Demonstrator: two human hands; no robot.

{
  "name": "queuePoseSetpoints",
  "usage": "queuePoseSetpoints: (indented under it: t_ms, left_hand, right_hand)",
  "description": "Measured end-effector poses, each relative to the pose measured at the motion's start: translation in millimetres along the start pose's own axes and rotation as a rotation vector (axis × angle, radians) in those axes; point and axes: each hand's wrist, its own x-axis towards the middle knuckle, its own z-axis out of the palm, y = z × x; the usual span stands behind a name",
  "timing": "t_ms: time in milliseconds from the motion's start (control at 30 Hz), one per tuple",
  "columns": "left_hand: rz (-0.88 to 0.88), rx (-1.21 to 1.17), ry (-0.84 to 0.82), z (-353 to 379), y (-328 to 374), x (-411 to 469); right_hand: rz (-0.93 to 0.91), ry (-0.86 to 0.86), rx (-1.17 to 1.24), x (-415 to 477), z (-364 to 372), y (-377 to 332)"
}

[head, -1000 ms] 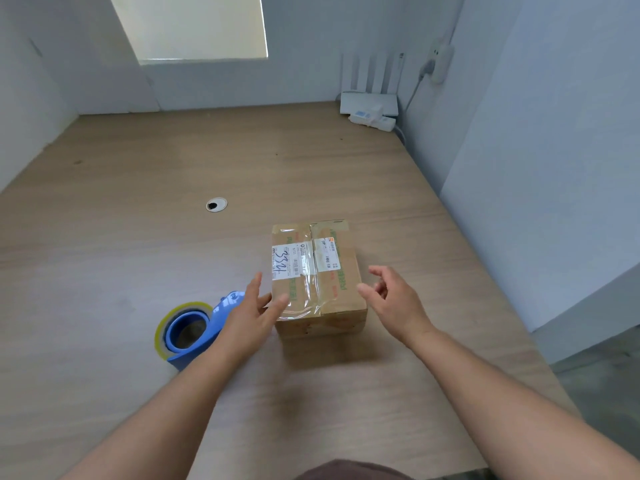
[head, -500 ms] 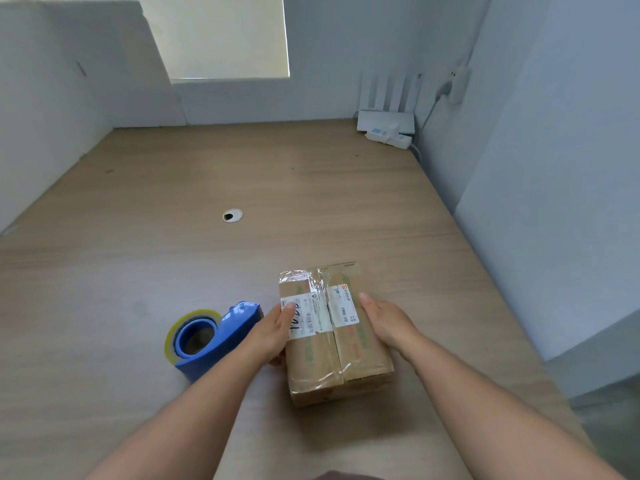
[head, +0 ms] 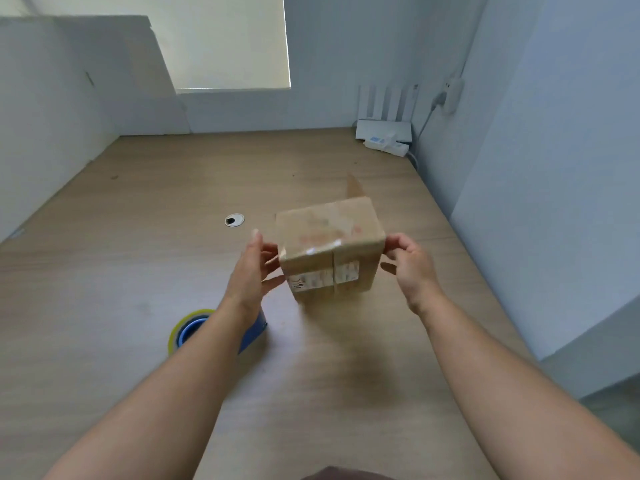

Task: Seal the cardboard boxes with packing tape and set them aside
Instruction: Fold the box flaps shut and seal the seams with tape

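head view: the box (head: 329,247), flat on the table (head: 138,237) half a second ago, is now lifted and tipped up, with the left hand (head: 251,271) and right hand (head: 412,268) each gripping a side, just beyond the tape (head: 187,332). a flap (head: 355,187) stands loose at its far end, so that end likely needs taping. its contents are hidden.

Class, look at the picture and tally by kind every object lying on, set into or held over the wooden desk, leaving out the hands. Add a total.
Brown cardboard box with white labels: 1
Blue tape dispenser with yellowish roll: 1
White router with upright antennas: 1
White power strip: 1
Round silver cable grommet: 1
Total: 5
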Motion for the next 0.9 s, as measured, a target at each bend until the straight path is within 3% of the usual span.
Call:
queuePoseSetpoints:
  t_ms: [133,200,300,467,633,700,833,900]
  left_hand:
    - [-0.120,0.052,0.045,-2.7,-8.1,-8.5]
    - [-0.205,0.181,0.034,-4.7,-22.7,-13.0]
    - [-0.337,0.402,-0.040,-9.1,-45.3,-20.9]
    - [-0.205,0.725,-0.099,-7.3,-58.8,-29.1]
    - [-0.172,0.858,-0.154,-1.7,-54.1,-20.8]
    - [-0.198,0.809,-0.105,-1.1,-52.8,-17.6]
    - [-0.388,0.470,-0.008,-2.6,-47.1,-7.9]
    - [-0.415,0.437,-0.020,0.2,-43.4,-10.9]
  right_hand:
    - [0.173,0.089,-0.051,-4.5,-7.5,9.9]
    - [0.271,0.046,-0.136,-13.5,-6.9,20.1]
    - [0.287,-0.079,-0.447,-31.1,-2.9,33.6]
    - [0.248,-0.084,-0.677,-37.3,2.9,35.1]
    - [0.238,-0.087,-0.608,-24.5,10.1,26.3]
    - [0.246,-0.053,-0.538,-18.6,7.8,26.1]
    - [0.320,0.008,-0.341,-15.8,-4.9,35.0]
    - [0.363,0.033,-0.269,-14.7,-8.6,43.5]
